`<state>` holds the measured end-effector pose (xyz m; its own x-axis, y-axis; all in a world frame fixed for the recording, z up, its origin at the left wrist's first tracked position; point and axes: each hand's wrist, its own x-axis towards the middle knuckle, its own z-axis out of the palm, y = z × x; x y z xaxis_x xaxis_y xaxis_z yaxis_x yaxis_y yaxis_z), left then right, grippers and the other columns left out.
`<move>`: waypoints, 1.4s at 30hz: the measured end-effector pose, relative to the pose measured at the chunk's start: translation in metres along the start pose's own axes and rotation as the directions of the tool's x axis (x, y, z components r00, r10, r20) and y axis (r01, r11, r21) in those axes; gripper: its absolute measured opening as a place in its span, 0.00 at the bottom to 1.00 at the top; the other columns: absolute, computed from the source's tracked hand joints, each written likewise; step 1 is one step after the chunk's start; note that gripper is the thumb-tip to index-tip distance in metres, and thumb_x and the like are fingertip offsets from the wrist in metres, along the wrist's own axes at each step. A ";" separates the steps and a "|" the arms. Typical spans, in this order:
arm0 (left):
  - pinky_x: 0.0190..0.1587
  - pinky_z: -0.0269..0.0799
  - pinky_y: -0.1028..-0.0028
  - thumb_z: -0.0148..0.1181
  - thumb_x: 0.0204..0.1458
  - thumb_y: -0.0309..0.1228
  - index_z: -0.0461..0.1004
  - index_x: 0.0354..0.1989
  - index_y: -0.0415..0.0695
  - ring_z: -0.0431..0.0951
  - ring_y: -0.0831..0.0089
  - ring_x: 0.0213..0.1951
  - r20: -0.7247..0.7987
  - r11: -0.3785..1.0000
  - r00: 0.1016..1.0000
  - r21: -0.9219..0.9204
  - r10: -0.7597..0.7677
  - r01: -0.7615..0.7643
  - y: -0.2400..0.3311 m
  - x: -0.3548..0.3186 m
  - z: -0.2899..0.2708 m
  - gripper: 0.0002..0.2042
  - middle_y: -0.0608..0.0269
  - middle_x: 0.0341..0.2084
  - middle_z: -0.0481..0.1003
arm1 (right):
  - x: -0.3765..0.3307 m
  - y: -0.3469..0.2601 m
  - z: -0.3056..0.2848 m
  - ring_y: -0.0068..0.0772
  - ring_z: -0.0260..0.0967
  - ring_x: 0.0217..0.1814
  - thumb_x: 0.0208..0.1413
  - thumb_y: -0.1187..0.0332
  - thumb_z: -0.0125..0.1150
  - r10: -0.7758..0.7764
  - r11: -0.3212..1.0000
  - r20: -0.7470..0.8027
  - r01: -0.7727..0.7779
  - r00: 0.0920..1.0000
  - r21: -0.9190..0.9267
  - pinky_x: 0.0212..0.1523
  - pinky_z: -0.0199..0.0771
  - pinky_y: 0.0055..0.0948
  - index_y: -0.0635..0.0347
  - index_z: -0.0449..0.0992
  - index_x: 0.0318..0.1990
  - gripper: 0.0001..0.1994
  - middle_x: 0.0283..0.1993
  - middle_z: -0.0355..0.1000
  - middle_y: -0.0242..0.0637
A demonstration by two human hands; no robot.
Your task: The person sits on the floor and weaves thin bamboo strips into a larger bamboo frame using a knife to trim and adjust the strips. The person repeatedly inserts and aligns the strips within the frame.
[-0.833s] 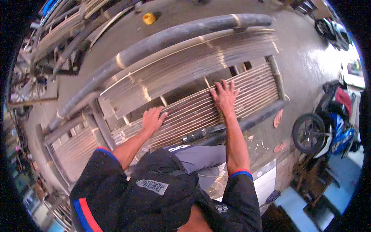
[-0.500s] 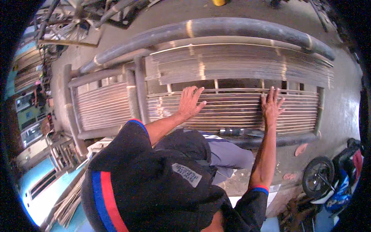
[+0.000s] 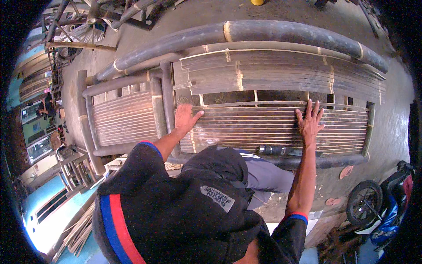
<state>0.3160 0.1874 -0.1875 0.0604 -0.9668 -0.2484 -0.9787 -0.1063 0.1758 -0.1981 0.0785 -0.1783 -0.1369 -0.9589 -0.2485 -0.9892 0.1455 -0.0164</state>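
Observation:
A long bamboo bench frame (image 3: 281, 35) lies on the ground in front of me, its seat made of thin bamboo slats (image 3: 263, 127). My left hand (image 3: 185, 118) presses flat on the slats near the upright divider pole (image 3: 169, 97), fingers spread. My right hand (image 3: 310, 121) lies flat on the slats further right, fingers splayed, holding nothing. A dark cylindrical tool (image 3: 274, 150) rests on the front rail just below my right hand.
A smaller slatted section (image 3: 125, 119) sits to the left. A motorbike (image 3: 378, 207) stands at lower right. Metal and bamboo frames (image 3: 88, 22) pile up at upper left, loose strips (image 3: 79, 233) at lower left. A yellow object (image 3: 257, 2) lies beyond the bench.
The view has swung so the bench sits more level and centred. Both hands stay flat on the slats, now spread wider apart, the left one close to the divider pole.

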 end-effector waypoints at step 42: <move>0.40 0.70 0.55 0.55 0.58 0.52 0.73 0.33 0.44 0.75 0.56 0.40 -0.069 0.887 0.929 -0.280 0.362 -0.367 0.346 0.107 0.030 0.21 0.57 0.32 0.73 | 0.059 0.160 0.010 0.50 0.41 0.80 0.56 0.34 0.52 0.274 0.954 -0.340 -0.211 0.900 0.210 0.73 0.38 0.64 0.49 0.55 0.73 0.43 0.79 0.45 0.40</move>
<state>-0.0216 0.0541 -0.1817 -0.2848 -0.9532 -0.1013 -0.8352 0.1949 0.5142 -0.3635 0.0476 -0.2055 -0.4120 -0.9056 0.1009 -0.9043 0.3929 -0.1669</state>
